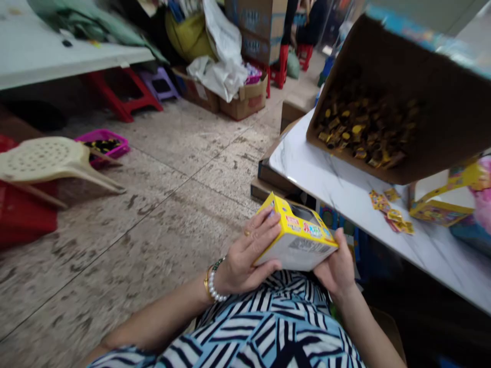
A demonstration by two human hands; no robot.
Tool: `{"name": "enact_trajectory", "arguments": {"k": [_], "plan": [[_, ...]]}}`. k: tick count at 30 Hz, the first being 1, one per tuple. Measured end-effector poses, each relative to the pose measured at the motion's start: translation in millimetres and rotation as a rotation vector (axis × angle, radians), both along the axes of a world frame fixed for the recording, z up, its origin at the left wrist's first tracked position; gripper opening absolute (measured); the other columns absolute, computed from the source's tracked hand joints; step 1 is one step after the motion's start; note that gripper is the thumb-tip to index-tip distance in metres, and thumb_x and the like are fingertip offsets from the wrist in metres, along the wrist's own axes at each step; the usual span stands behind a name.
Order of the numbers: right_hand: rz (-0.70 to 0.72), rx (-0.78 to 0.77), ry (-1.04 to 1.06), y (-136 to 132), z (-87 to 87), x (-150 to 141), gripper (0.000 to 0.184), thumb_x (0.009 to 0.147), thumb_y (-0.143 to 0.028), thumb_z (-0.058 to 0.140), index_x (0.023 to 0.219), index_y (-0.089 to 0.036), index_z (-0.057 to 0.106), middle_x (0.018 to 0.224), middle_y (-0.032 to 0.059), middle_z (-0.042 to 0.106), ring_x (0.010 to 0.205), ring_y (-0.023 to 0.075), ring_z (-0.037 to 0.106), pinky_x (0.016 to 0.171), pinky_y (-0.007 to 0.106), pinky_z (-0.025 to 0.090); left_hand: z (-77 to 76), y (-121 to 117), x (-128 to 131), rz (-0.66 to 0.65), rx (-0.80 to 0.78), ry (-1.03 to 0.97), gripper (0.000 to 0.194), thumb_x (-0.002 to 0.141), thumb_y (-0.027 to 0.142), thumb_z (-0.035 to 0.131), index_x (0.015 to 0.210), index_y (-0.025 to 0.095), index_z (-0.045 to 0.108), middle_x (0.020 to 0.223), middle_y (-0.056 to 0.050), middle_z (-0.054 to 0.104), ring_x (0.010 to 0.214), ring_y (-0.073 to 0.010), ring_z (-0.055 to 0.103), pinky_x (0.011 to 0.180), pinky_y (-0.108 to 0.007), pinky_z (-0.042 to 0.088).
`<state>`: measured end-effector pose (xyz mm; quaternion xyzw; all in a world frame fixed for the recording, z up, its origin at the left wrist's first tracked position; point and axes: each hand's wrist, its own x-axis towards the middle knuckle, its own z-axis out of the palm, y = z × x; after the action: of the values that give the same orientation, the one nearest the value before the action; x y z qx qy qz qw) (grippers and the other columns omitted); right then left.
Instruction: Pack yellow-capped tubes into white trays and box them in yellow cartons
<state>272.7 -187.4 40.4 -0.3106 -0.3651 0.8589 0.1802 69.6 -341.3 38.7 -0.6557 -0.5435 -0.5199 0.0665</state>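
Both my hands hold a small yellow and white cardboard box (303, 240) with a window cut-out, tilted above my lap. My left hand (255, 250) wraps round its left end, fingers over the edge and thumb below. At the right end, my right hand (339, 266) grips the lower corner, its thumb up along the side. To the right, a large open carton (433, 117) lies on its side on the marble-patterned table (318, 168). Many small yellow and brown pieces (360, 133) fill its bottom. Near it lie several small yellow packets (391, 212).
Another yellow box (441, 204) stands at the table's right. On the floor at left are a cream stool (46, 158), a pink basket (105, 145) and a red stool (123, 97). Cartons (245, 99) stand at the back, and a white table (76, 56) at upper left.
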Motion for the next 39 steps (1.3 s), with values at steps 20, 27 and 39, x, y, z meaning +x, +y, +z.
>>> {"name": "enact_trajectory", "arguments": {"k": [20,27,39], "plan": [[-0.223,1.243,-0.055,102.1,6.4,-80.7,0.113,0.076,-0.038,0.079,0.163,-0.03,0.007,0.159,0.0147,0.043,0.141,0.0285,0.05,0.118,0.05,0.043,-15.4,37.7,-62.0,0.434,-0.021,-0.302,0.059,0.093,0.03,0.066,0.146,0.024,0.039,0.161,-0.016,0.043,0.145,-0.0292,0.052,0.117,-0.052,0.054],[-0.419,1.488,-0.441,145.9,2.9,-146.5,0.128,0.07,-0.045,0.085,0.164,-0.013,0.004,0.169,0.0268,0.01,0.159,0.041,0.009,0.126,0.064,0.017,-40.2,72.3,-40.2,0.281,-0.246,-0.403,0.049,0.095,0.038,0.06,0.14,0.023,0.048,0.16,-0.017,0.044,0.131,-0.0278,0.063,0.109,-0.051,0.057],[-0.354,1.268,-0.907,47.9,-96.7,179.0,0.028,0.092,-0.036,0.066,0.112,-0.02,0.075,0.141,0.0127,0.063,0.138,0.0266,0.054,0.119,0.051,0.042,-126.2,62.2,-14.4,-0.311,-0.746,-0.007,0.028,0.095,0.04,0.061,0.118,0.028,0.069,0.135,-0.005,0.07,0.135,-0.027,0.056,0.115,-0.052,0.05]]}}
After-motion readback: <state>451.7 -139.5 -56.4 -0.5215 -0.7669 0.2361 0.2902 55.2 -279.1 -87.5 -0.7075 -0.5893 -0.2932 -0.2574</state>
